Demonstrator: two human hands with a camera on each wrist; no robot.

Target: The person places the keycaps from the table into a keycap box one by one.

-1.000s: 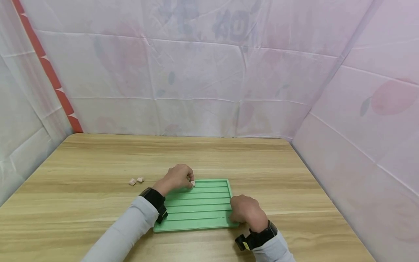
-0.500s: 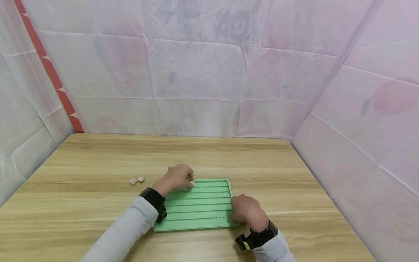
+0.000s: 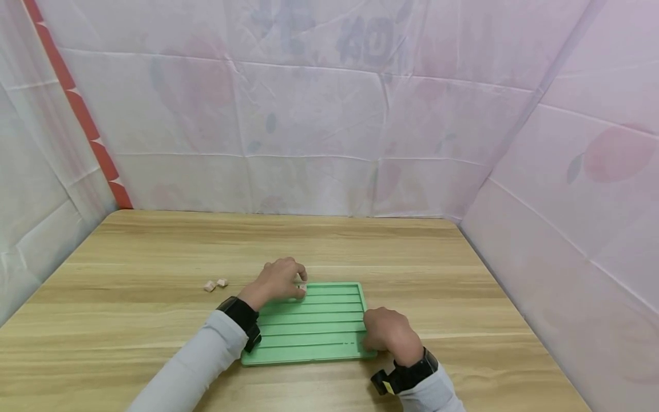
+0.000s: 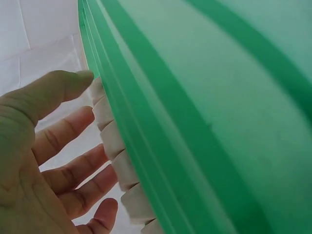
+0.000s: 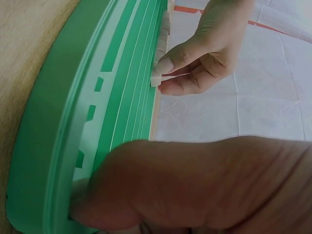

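Note:
A green ridged tray [image 3: 319, 327] lies on the table. Along its far edge stands a row of several small pale blocks [image 4: 114, 139], mostly hidden behind the left hand in the head view. My left hand [image 3: 278, 280] is at the end of this row, the thumb touching the last block [image 5: 155, 79]. Its index finger is lifted off that block, and the other fingers are spread beside the row in the left wrist view. My right hand [image 3: 389, 332] grips the tray's right side near the front corner, thumb over the rim; its other fingers are mostly hidden.
Two loose pale blocks [image 3: 215, 284] lie on the wooden table [image 3: 154, 246] left of the tray. A pale printed sheet [image 3: 309, 114] hangs behind the table and along both sides.
The left index finger has risen away from the block it pinched with the thumb, leaving the block at the tray's far edge. The right hand and tray stay put.

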